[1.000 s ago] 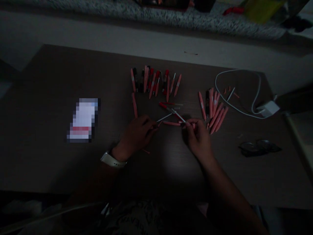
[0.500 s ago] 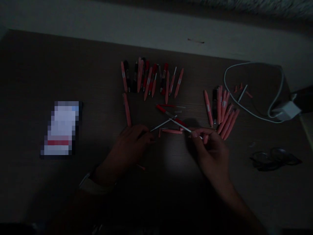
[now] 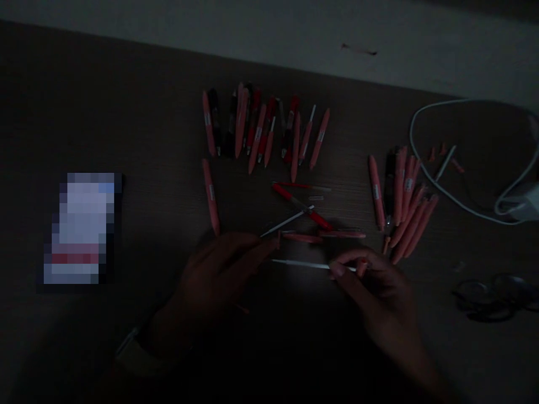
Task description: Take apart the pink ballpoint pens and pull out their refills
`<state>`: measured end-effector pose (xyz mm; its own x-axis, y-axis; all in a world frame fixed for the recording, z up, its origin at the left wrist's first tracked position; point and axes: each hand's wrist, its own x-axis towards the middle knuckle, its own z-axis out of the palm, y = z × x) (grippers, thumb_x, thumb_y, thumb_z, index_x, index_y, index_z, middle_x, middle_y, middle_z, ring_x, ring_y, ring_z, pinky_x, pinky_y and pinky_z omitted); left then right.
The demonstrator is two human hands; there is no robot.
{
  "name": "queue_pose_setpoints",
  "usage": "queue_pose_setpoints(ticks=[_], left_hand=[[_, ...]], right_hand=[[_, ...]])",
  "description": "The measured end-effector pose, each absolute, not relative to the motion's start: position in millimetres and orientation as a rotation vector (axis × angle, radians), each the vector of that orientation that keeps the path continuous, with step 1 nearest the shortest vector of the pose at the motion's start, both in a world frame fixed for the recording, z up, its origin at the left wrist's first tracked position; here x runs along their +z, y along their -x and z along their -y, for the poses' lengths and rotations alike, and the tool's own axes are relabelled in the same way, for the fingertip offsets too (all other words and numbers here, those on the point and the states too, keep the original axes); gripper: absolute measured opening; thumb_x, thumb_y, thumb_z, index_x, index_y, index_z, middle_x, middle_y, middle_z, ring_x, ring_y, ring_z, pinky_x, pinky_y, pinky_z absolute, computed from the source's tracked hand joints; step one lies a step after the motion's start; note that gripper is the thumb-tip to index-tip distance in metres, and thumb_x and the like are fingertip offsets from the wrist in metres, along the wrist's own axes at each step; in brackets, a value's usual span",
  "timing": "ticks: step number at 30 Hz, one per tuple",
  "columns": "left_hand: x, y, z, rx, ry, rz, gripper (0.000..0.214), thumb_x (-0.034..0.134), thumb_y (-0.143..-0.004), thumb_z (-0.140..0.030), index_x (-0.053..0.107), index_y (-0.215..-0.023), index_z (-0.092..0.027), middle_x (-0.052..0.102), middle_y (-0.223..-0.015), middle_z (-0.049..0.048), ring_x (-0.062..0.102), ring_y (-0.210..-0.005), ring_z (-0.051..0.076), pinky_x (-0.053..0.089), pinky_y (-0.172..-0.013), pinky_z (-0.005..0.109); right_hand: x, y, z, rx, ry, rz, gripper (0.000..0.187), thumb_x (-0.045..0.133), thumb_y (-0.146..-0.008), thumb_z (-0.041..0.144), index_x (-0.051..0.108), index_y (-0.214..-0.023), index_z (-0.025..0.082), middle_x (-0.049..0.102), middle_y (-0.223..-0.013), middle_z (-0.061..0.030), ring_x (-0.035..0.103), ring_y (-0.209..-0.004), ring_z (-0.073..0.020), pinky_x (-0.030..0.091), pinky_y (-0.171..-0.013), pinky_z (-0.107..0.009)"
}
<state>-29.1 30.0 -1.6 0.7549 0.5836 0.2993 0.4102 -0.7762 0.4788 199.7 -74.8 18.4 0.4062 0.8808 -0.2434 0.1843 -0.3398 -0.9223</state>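
While the right hand (image 3: 381, 297) pinches a refill (image 3: 309, 265), we cannot tell whether the left hand (image 3: 214, 272), near its tip, holds anything. We judge it largely unhoused, another refill (image 3: 286, 221) loose beyond the grip; pens (image 3: 257, 137) farther beyond look mostly assembled.

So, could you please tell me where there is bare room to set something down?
The brown tabletop shows bare between the bright-screened rectangular phone and the lone slim pink pen, and beyond the phone toward the pale wall. It is crowded beyond the right hand, around the slim red-and-clear pen and the bunch of mostly pink pens.
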Motion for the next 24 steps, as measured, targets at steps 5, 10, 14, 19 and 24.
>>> queue_pose_setpoints(ticks=[5,10,14,19,24], left_hand=[[-0.5,27.0,-30.7,0.665,-2.536,-0.731,0.023,0.051,-0.098,-0.017,0.068,-0.113,-0.018,0.067,-0.098,0.0060,0.064,-0.087,0.015,0.054,-0.074,0.026],[1.3,27.8,-31.2,0.689,-2.513,-0.744,0.020,0.053,-0.096,-0.015,0.068,-0.109,-0.017,0.067,-0.097,0.0058,0.064,-0.087,0.015,0.054,-0.075,0.026],[0.3,31.5,-30.0,0.687,-2.514,-0.775,0.024,0.054,-0.095,-0.014,0.065,-0.116,-0.019,0.065,-0.101,0.0059,0.063,-0.086,0.015,0.053,-0.073,0.026],[-1.1,31.2,-28.8,0.697,-2.546,-0.726,0.023,0.058,-0.094,-0.016,0.065,-0.116,-0.021,0.065,-0.098,0.0042,0.063,-0.085,0.015,0.053,-0.072,0.026],[-1.0,28.0,-28.7,0.722,-2.547,-0.676,0.021,0.057,-0.095,-0.016,0.064,-0.114,-0.020,0.065,-0.099,0.0046,0.062,-0.085,0.015,0.052,-0.070,0.027]], right_hand=[[20.9,-199.4,76.9,0.986,1.829,0.978,0.009,0.071,-0.083,0.031,0.070,-0.079,0.023,0.057,-0.060,0.0026,0.045,-0.050,-0.0103,0.036,-0.044,-0.020],[21.0,-199.2,74.2,0.967,1.819,0.946,0.008,0.069,-0.083,0.029,0.069,-0.077,0.024,0.053,-0.056,0.0043,0.042,-0.049,-0.0096,0.035,-0.044,-0.019],[19.3,-198.9,73.1,0.986,1.792,0.932,0.009,0.068,-0.084,0.029,0.068,-0.077,0.024,0.057,-0.060,0.0035,0.045,-0.051,-0.0102,0.037,-0.046,-0.020],[16.0,-194.1,72.7,1.019,1.742,0.954,0.009,0.067,-0.084,0.029,0.068,-0.077,0.023,0.057,-0.060,0.0032,0.047,-0.052,-0.0112,0.037,-0.046,-0.021],[13.5,-191.8,72.8,1.026,1.682,0.966,0.008,0.066,-0.085,0.028,0.068,-0.079,0.023,0.063,-0.067,0.0016,0.054,-0.060,-0.0128,0.042,-0.053,-0.024]])
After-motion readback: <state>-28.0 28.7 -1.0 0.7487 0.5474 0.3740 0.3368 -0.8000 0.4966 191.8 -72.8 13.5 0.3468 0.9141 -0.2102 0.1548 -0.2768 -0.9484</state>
